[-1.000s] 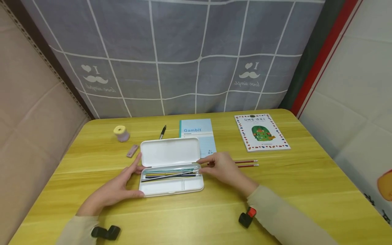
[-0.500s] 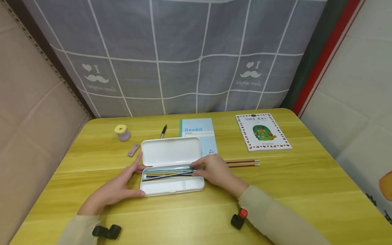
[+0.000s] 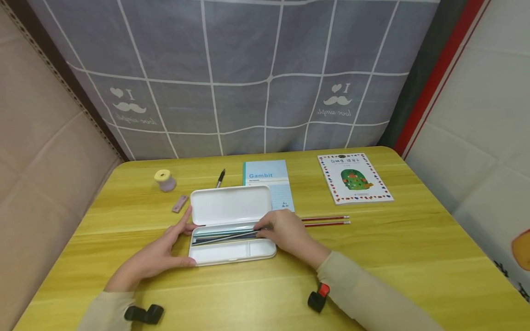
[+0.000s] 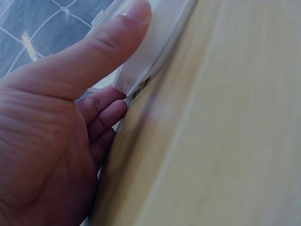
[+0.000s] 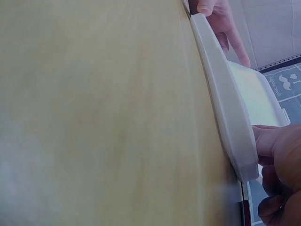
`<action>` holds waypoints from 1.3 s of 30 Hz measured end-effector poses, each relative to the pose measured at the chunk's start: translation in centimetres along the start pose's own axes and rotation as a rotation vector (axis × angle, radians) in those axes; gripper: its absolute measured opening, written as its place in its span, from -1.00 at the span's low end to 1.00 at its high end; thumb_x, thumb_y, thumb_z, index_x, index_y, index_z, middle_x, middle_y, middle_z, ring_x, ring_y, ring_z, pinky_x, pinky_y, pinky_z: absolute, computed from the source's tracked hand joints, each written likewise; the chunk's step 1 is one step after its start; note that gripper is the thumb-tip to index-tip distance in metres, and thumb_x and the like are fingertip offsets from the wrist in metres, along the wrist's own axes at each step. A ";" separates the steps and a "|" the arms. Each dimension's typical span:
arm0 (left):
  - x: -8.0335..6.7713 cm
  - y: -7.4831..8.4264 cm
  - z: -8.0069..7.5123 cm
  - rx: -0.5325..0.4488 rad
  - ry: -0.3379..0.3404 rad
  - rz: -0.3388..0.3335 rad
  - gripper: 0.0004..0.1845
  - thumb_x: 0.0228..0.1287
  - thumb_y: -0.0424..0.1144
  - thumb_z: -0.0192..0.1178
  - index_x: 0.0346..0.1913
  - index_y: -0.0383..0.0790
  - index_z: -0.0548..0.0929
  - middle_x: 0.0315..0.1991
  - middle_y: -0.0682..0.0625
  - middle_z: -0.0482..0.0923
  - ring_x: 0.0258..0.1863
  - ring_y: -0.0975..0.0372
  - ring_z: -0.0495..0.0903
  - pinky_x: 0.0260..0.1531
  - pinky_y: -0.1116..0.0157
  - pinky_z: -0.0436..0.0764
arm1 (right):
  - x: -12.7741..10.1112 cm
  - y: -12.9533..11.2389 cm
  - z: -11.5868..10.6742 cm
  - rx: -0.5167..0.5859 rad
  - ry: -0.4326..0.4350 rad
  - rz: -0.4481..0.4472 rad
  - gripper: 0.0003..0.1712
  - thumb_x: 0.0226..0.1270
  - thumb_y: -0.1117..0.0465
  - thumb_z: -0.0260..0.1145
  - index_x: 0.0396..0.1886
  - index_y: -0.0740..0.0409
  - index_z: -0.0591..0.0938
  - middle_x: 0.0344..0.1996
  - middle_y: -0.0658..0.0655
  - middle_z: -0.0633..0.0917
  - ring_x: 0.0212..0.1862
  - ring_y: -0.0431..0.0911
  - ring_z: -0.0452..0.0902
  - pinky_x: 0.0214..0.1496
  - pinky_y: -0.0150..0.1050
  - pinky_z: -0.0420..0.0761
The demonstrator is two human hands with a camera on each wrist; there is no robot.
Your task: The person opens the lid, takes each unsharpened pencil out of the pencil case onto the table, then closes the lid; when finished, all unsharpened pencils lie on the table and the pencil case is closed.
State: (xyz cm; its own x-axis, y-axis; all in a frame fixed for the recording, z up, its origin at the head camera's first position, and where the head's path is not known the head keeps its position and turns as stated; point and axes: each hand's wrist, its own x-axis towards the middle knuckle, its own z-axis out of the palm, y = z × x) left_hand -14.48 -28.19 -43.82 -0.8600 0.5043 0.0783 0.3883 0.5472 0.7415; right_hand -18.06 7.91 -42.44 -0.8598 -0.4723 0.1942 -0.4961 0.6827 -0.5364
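Change: right hand has slid leftward along the pencil case, its fingertips now among the pens in the back tray; left hand and case unmoved.
Case: open, lid laid flat toward the far edge of the tabletop; sits mid-table, nearer the front edge; front compartments bare.
Open room: broad bare wood to the right and along the front edge.
Around: two red pencils just right of the right hand; blue notebook partly under the lid; picture book toward the far right corner; black pen, tape roll and small eraser toward the far left.
Left hand: thumb pressed along the case's near left rim, fingers straight against its left end; gripping nothing.
Right hand: fingers bent over the pens' right ends; cannot tell whether they pinch one.
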 end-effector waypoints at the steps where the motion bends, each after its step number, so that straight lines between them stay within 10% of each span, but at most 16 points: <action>1: 0.0 0.0 0.0 0.002 0.000 0.001 0.38 0.12 -0.06 0.59 0.72 0.02 -0.30 0.40 -0.06 0.46 0.27 0.29 0.38 0.30 0.73 -0.06 | 0.0 0.0 0.0 0.000 0.005 -0.001 -0.88 0.26 0.12 0.59 -0.20 -0.12 0.89 -0.24 -0.15 0.84 -0.12 -0.22 0.73 -0.07 -0.23 0.68; 18: 0.2 0.1 0.1 0.013 0.006 -0.025 0.39 0.10 -0.03 0.60 0.72 0.09 -0.29 0.41 -0.03 0.46 0.27 0.34 0.35 0.26 0.74 -0.05 | -0.8 1.4 -1.4 0.237 0.114 0.101 -0.93 0.23 0.20 0.60 -0.29 -0.05 0.89 -0.36 -0.14 0.80 -0.47 -0.24 0.44 -0.43 -0.36 0.46; 39: 0.1 -0.1 0.0 -0.016 0.003 0.006 0.39 0.12 -0.07 0.60 0.72 0.04 -0.30 0.39 -0.07 0.47 0.26 0.36 0.36 0.28 0.73 -0.03 | -3.8 5.7 -5.2 0.469 0.148 0.291 -0.92 0.30 0.22 0.55 -0.25 0.11 0.88 -0.26 0.03 0.84 -0.17 -0.12 0.66 -0.11 -0.32 0.61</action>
State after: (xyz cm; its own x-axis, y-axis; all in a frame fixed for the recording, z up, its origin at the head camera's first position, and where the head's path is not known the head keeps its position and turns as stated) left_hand -14.63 -28.24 -43.89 -0.8586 0.5057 0.0845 0.3880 0.5331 0.7518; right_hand -18.28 16.49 -41.97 -0.9774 -0.1959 0.0791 -0.1591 0.4364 -0.8856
